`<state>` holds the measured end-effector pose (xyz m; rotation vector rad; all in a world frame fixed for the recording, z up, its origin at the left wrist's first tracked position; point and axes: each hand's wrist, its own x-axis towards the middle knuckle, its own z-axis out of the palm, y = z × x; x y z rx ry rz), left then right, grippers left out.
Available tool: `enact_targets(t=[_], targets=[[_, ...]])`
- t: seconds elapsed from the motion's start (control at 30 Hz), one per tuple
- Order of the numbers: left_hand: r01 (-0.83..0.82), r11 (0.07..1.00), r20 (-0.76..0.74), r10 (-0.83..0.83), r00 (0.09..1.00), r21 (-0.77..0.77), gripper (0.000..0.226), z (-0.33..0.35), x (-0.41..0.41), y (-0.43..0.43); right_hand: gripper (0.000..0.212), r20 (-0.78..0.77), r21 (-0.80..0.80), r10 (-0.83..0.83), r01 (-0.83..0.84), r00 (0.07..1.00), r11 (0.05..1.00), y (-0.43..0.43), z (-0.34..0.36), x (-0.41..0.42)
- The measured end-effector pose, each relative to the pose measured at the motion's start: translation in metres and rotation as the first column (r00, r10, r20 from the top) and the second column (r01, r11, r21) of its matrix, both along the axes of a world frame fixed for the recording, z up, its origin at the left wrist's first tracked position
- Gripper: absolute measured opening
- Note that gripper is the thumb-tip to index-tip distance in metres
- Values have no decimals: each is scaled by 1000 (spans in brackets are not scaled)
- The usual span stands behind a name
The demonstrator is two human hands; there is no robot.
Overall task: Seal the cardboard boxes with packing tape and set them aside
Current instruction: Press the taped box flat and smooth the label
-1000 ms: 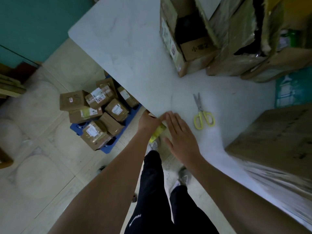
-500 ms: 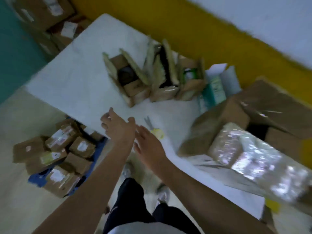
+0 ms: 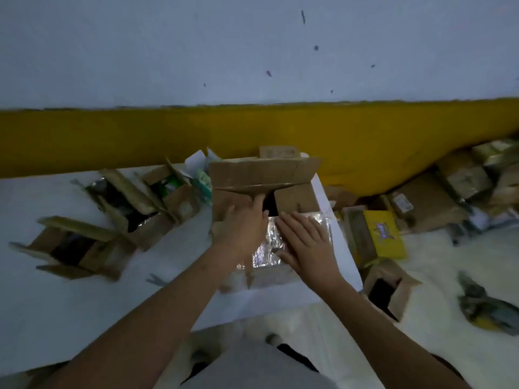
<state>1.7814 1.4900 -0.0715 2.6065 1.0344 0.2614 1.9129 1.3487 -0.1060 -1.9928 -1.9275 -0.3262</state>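
A large cardboard box [image 3: 261, 175] stands at the right end of the white table [image 3: 84, 299], its top flaps half folded and a dark gap left between them. My left hand [image 3: 244, 224] lies flat on the left inner flap, fingers straight. Beside it my right hand [image 3: 306, 242] rests flat on the near flap, which is covered in shiny clear tape [image 3: 266, 248]. No tape roll shows in view. Three smaller boxes stand with flaps up on the table's left: one [image 3: 75, 248], a second [image 3: 129, 203] and a third [image 3: 174, 192].
Scissors [image 3: 157, 280] lie blurred on the table left of my arms. On the floor to the right are a yellow box [image 3: 383, 237], an open small box [image 3: 389, 290], a pile of parcels [image 3: 463, 186] and a dark bundle [image 3: 488, 307]. A yellow-and-white wall runs behind.
My view swung right from the table's left edge to the big box. Both hands left the table edge and now lie on the big box's flaps.
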Motion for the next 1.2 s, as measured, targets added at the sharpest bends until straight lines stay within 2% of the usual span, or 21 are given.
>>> enact_targets(t=[0.07, 0.13, 0.23, 0.37, 0.43, 0.5, 0.7, 0.87, 1.03, 1.13, 1.2], targets=[[-16, 980, -133, -11, 991, -198, 32, -11, 7, 9, 66, -6, -181, 36, -37, 999, 983, -4, -9, 16], [16, 966, -158, -58, 986, -258, 37, -16, 7, 15, 76, 26, -267, 64, -55, 998, 962, -2, -11, 18], [49, 981, -195, -86, 977, -185, 42, -14, 11, 11, 88, 99, -319, 86, -51, 991, 947, -2, -12, 16], [42, 992, -302, -77, 950, -119, 48, -14, 19, 4, 83, 138, -243, 102, -66, 985, 968, -3, -32, 15], [44, 988, -288, -85, 954, -146, 46, -21, 18, 5, 82, 166, -212, 134, -97, 977, 973, -1, -39, 15], [-29, 979, -225, -17, 974, -202, 51, -25, 17, 5, 85, 203, -215, 188, -144, 961, 966, 0, -41, 20], [-91, 979, -209, 52, 977, -182, 55, -26, 19, 1, 93, 208, -282, 269, -205, 940, 937, 0, -41, 26], [-126, 983, -234, 92, 968, -133, 53, -20, 22, -5, 75, 147, -224, 251, -215, 957, 951, -1, -37, 23], [-167, 984, -255, 144, 956, -69, 54, -22, 22, -10, 95, 220, -276, 346, -282, 912, 919, 2, -37, 30], [-202, 979, -227, 200, 953, 12, 54, -29, 20, -13, 78, 154, -258, 345, -299, 926, 919, 0, -35, 27], [-244, 970, -150, 245, 958, 26, 51, -33, 17, -16, 73, 135, -340, 371, -309, 919, 888, 2, -33, 28]])
